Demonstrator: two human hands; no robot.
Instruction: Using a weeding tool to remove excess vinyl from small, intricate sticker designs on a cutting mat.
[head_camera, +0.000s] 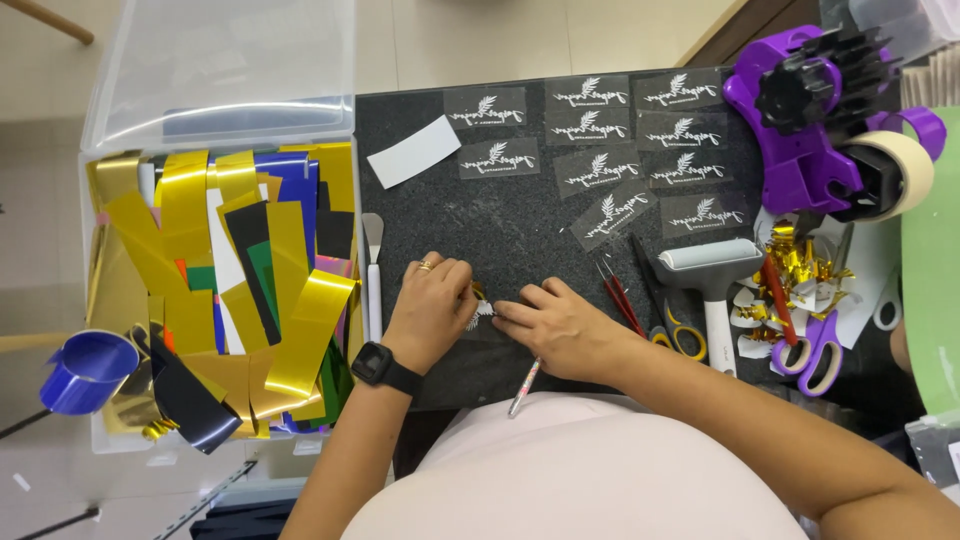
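Note:
My left hand (432, 308), with a ring and a black wrist watch, rests on the dark mat (520, 225) and pinches a small piece with a white feather design (481, 313) and a bit of gold foil. My right hand (560, 325) presses on the same piece from the right, and a thin pen-like tool (524, 386) sticks out beneath it toward me. Several clear decals with white feather designs (600, 130) lie in rows at the far side of the mat.
A clear bin of gold and coloured foil strips (230, 290) stands left. A spatula tool (373, 270) lies by the mat's left edge. Red tweezers (620, 295), scissors (680, 330), a roller (712, 275), foil scraps (795, 265) and a purple tape dispenser (820, 110) sit right.

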